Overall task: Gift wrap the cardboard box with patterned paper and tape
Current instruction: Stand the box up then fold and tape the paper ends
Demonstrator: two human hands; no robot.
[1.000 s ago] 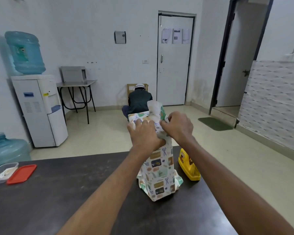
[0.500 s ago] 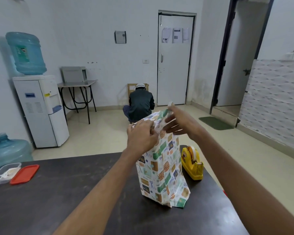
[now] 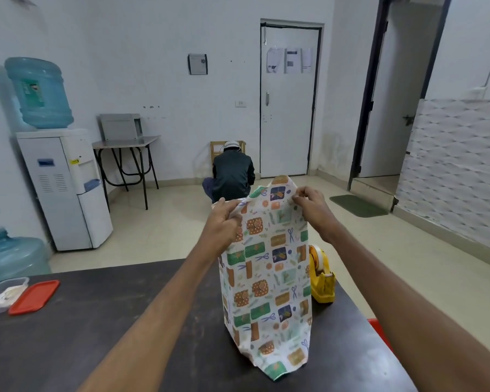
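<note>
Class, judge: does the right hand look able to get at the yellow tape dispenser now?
Probably yes: the tape dispenser stands unobstructed below the right hand, which must first release the paper.

White patterned paper [image 3: 266,278] with gift motifs, standing upright, yellow tape dispenser [image 3: 323,288] just behind its right edge

The dark table [image 3: 96,335] carries four things: one upright parcel of patterned paper [image 3: 266,278], one yellow tape dispenser [image 3: 321,281] at the right edge, and one clear container [image 3: 9,280] and one red lid [image 3: 34,297] at the left edge. Two hands, left [image 3: 224,219] and right [image 3: 311,205], pinch the paper's top. Beyond the far edge are two blue water jugs [image 3: 40,93] [image 3: 12,258], one white cooler [image 3: 65,190], one side table [image 3: 125,141] with one grey box [image 3: 120,127], one crouching person [image 3: 232,174] and one green mat [image 3: 357,205].
</note>
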